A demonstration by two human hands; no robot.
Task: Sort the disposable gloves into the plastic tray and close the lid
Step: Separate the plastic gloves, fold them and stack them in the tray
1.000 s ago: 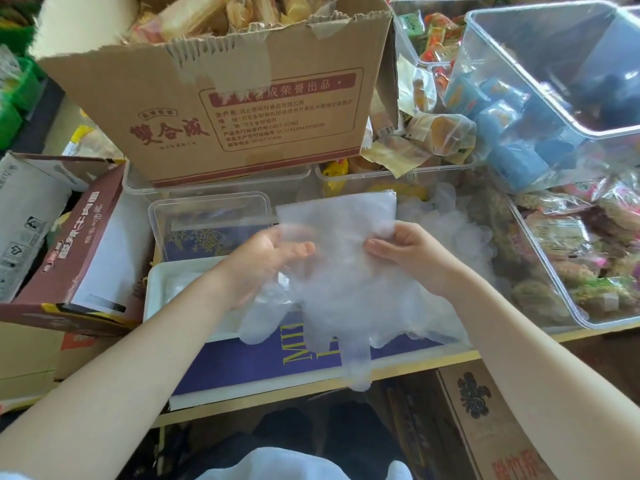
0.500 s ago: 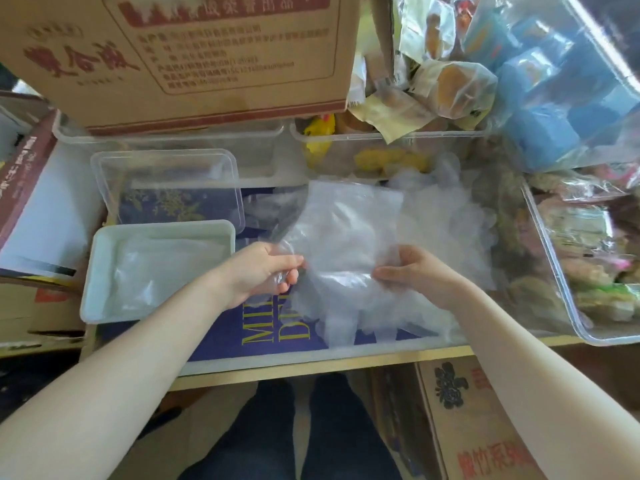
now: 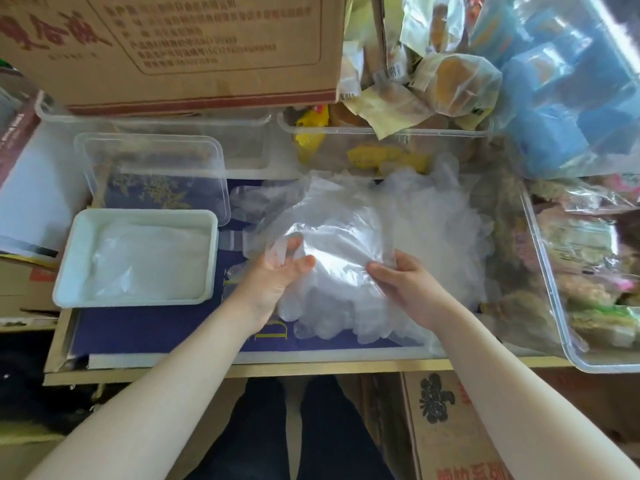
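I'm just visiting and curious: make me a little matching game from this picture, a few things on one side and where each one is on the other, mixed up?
Things:
1. white tray
2. clear lid
3. glove stack
4. cardboard box

Places:
A. held between both hands
B. at the back, on top of the clear bins
C. front left, with gloves already inside
D. lying just behind the tray

Pairs: 1-C, 2-D, 3-A, 4-B
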